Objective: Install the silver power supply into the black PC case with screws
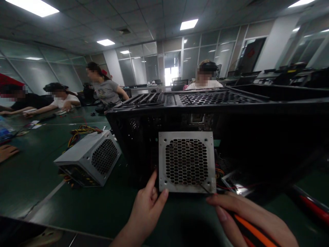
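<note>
A silver power supply cover with a honeycomb grille (186,163) stands upright at the open side of a black computer case (164,111). My left hand (149,204) pinches its lower left corner, index finger at the side edge and thumb at the front. In my right hand (246,214), closed fingers hold a screwdriver with an orange and black handle (250,228); its thin dark shaft points at the grille's lower right. Coloured wires (219,171) show behind the plate's right edge.
Left of the case, a second silver power supply (89,157) lies on the green table (102,212) with bundled wires behind it. A red and black object (311,206) lies at the right. Several people sit or stand around the table.
</note>
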Motion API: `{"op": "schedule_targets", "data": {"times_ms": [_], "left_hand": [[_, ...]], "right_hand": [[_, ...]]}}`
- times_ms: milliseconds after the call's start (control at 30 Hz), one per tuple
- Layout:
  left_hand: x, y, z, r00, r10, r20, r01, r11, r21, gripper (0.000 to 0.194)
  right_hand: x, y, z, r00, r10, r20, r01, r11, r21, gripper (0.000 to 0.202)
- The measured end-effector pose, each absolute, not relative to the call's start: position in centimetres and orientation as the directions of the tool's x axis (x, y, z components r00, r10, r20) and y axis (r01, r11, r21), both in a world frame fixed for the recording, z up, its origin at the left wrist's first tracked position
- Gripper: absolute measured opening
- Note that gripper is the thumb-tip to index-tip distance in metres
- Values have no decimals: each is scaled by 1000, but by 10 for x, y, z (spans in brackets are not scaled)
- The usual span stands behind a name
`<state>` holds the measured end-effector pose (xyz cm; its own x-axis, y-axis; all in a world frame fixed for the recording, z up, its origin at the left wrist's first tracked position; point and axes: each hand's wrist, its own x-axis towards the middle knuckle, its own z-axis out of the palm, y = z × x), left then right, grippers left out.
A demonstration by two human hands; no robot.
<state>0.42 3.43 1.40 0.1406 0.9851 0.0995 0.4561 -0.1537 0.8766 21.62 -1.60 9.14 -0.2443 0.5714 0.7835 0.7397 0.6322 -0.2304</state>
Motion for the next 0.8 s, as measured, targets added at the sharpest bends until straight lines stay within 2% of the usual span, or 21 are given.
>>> {"op": "schedule_targets", "data": {"times_ms": [100, 267, 333, 433, 533, 667, 800], "left_hand": [[4, 34, 13, 140, 984, 106, 453, -159, 877, 69], [3, 35, 13, 148, 984, 102, 454, -159, 877, 69], [4, 34, 14, 152, 984, 97, 457, -157, 875, 69], [4, 33, 16, 149, 983, 108, 469, -166, 868, 70], [4, 33, 17, 143, 984, 110, 478, -166, 863, 69], [4, 35, 16, 148, 985, 89, 477, -150, 866, 70], [4, 36, 13, 177, 980, 91, 470, -166, 867, 71]], "right_hand": [[211, -13, 91, -212, 548, 809, 750, 622, -225, 12], [216, -14, 89, -230, 582, 780, 731, 632, -257, 10], [219, -12, 92, -171, 595, 785, 710, 627, -321, 10], [222, 1, 100, -51, 683, 729, 603, 603, -522, 12], [224, 16, 103, -75, 749, 658, 522, 592, -614, 18], [223, 19, 96, -199, 662, 722, 551, 685, -476, 12], [217, 11, 80, -264, 517, 814, 597, 751, -284, 17]]}}
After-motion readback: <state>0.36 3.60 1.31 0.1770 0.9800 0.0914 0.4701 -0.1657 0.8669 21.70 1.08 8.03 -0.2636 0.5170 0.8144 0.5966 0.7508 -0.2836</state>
